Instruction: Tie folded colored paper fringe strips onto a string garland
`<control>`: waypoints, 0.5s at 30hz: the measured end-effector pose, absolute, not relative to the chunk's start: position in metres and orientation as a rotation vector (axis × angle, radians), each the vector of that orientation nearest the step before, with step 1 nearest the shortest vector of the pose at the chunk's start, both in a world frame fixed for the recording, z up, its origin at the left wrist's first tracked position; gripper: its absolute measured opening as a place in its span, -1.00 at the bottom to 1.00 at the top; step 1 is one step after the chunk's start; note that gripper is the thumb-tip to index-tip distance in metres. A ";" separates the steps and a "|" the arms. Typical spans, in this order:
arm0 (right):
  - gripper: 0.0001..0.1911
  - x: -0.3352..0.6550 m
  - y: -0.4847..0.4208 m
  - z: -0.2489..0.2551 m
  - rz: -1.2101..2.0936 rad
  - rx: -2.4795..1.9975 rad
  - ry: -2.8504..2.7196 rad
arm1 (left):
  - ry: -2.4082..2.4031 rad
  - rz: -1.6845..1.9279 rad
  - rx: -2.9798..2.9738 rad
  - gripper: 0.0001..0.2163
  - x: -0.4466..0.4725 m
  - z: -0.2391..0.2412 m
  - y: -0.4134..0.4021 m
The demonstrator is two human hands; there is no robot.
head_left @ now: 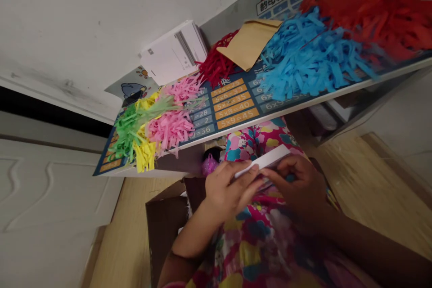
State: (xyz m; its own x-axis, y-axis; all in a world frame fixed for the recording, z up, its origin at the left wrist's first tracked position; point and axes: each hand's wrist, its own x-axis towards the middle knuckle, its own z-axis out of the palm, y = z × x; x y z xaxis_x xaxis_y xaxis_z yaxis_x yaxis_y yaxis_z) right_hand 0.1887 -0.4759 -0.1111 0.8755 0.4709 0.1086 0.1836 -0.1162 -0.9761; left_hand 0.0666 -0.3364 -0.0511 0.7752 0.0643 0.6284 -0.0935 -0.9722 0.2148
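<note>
Both hands meet over my lap, which is covered by bright flowered cloth [256,252]. My left hand [224,191] is closed on the near end of a thin white stack of paper [266,160], thumb on top. My right hand [300,186] pinches the same stack from the right, fingers curled round its edge. The stack is tilted up to the right, just below the edge of the low table [236,119].
The table top, printed with multiplication sums, carries heaps of cut paper strips: green and yellow [135,132], pink [172,126], dark red [216,65], blue [310,58], bright red [371,4]. A brown envelope [248,42] and white sheets [173,51] lie at the back. A cardboard box [165,225] sits on the wooden floor.
</note>
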 end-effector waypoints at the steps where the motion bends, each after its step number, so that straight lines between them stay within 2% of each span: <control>1: -0.57 0.196 -0.478 -0.115 0.144 -1.767 -0.559 | 0.012 1.013 2.727 -0.76 0.068 -0.051 -0.336; 4: -0.62 0.221 -0.484 -0.112 -0.285 -1.837 -0.804 | 0.053 1.047 2.677 -0.80 0.070 -0.049 -0.336; 6: -0.64 0.234 -0.483 -0.098 -0.464 -1.762 -1.174 | -0.018 1.029 2.652 -0.82 0.071 -0.048 -0.337; 8: -0.68 0.245 -0.479 -0.085 -0.425 -1.588 -1.559 | -0.073 1.034 2.627 -0.82 0.072 -0.048 -0.339; 11: -0.77 0.261 -0.475 -0.079 -0.193 -1.394 -1.784 | -0.073 1.054 2.578 -0.83 0.071 -0.051 -0.341; 15: -0.62 0.274 -0.480 -0.082 -0.009 -1.431 -1.800 | -0.069 1.027 2.536 -0.78 0.069 -0.051 -0.339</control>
